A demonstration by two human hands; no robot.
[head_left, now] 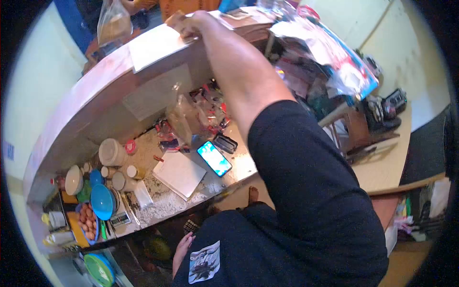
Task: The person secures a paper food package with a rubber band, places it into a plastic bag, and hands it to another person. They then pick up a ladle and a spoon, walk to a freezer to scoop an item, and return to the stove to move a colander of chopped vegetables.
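Observation:
My right hand [193, 25] is stretched far forward over the raised counter ledge [81, 98]. Its fingers are closed on a brown, flat-looking piece [177, 22] whose kind I cannot make out. Beneath that hand, a white sheet [155, 48] lies on the ledge. My left hand [183, 246] hangs low beside my black shirt, its fingers loosely extended and partly hidden, and I see nothing in it. Near its fingertips shows a small checkered patch of cloth [191, 226].
On the lower counter lie a lit phone [214, 159], white papers [179, 174], crumpled plastic packets [205, 107] and several jars [136, 172]. Blue bowls [102, 201] and a basket of eggs [88, 221] stand at left. A cluttered case [344, 71] is at upper right.

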